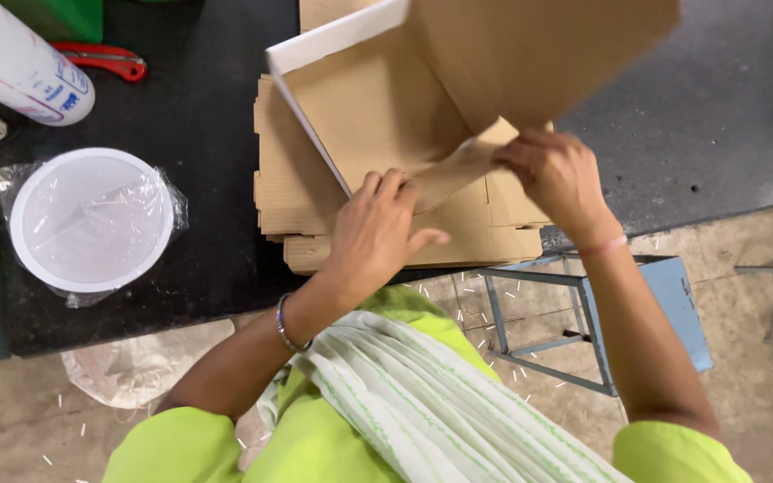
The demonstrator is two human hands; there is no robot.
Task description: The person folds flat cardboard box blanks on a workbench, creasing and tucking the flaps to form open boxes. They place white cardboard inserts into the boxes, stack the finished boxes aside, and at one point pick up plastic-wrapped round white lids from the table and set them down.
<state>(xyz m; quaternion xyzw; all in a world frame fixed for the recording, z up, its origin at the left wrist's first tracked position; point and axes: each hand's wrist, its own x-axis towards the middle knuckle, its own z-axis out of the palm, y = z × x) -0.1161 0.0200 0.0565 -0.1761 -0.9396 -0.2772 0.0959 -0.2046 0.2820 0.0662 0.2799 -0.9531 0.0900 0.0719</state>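
The half-folded cardboard box [404, 98] stands tilted over the stack of flat cardboard blanks [297, 192], which lies on the dark tabletop [199, 116] near its front edge. Taking that stack as the landmark: the box rises from the stack's upper middle, its white-edged wall running from the stack's centre up and to the left, and a large brown panel lifts away to the right, past the stack's right side.

The loose flap [458, 165] sits at the box's lower corner, directly above the stack's right half. Its long axis runs from lower left to upper right, between the two hands. The left hand [378, 233] lies flat over the stack's front middle, fingers together and pressed against the flap's lower end and the box wall. The right hand [556, 174] is just off the stack's right edge, its fingers pinched closed on the flap's upper end. Both hands touch the flap; the right one holds it, the left one only bears on it.

Left of the stack, well apart, a white round tub [91, 219] wrapped in clear film rests on the tabletop.
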